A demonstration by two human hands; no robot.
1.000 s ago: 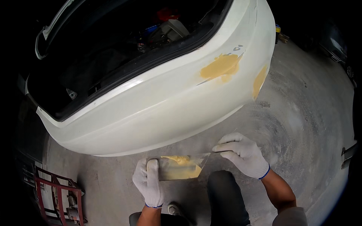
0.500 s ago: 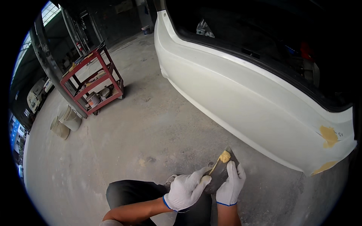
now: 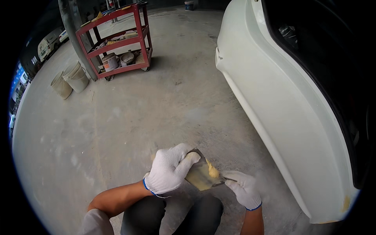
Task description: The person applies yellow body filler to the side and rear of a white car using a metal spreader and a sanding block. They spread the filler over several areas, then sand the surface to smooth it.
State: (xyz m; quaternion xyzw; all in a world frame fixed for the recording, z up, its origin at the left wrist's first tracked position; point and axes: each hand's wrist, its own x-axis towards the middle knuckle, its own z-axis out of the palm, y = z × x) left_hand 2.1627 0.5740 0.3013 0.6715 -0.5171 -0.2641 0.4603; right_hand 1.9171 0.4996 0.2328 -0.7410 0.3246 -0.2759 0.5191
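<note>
My left hand [image 3: 169,168], in a white knit glove with a blue cuff, grips a flat grey putty plate [image 3: 192,175] between thumb and fingers. Yellow putty is smeared across the plate, and a lump of putty [image 3: 212,170] sits near its right side. In my gloved right hand [image 3: 244,188] is a thin putty scraper [image 3: 228,179], seen almost edge-on. Its blade meets the plate's right side beside the lump. To the right stands a car's white rear bumper [image 3: 282,105], with a yellow putty patch [image 3: 346,203] near its lower corner.
A red three-shelf cart [image 3: 117,47] holding cans and tools stands at the far left by a post [image 3: 76,39]. Two whitish buckets [image 3: 76,77] are beside it on the concrete floor [image 3: 156,109]. A small blue tub [image 3: 189,6] sits at the back. Another vehicle [image 3: 49,45] is at left.
The view has swung left, so the bumper sits farther right. My hands have moved apart; the plate now lies flatter with smeared putty showing, and the scraper is edge-on at its right side.
</note>
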